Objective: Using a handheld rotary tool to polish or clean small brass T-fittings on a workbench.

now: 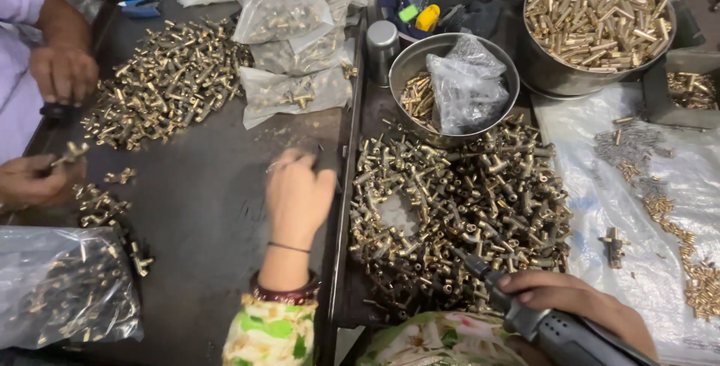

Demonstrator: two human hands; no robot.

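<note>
My left hand (298, 195) reaches onto the dark tray (217, 208) on the left, fingers curled down near the tray's right rim; whether it pinches a small part is hidden. My right hand (577, 304) grips a grey power screwdriver (551, 328), whose tip points into a big heap of brass tee fittings (457, 212) on the middle tray.
Another person's hands (45, 126) at the far left handle brass fittings beside a second heap (165, 85). Clear bags of fittings (296, 43) lie at the back and bottom left (64, 287). Two steel bowls (450, 81) (596, 25) hold parts. Small brass pieces (675, 223) lie on plastic sheet at right.
</note>
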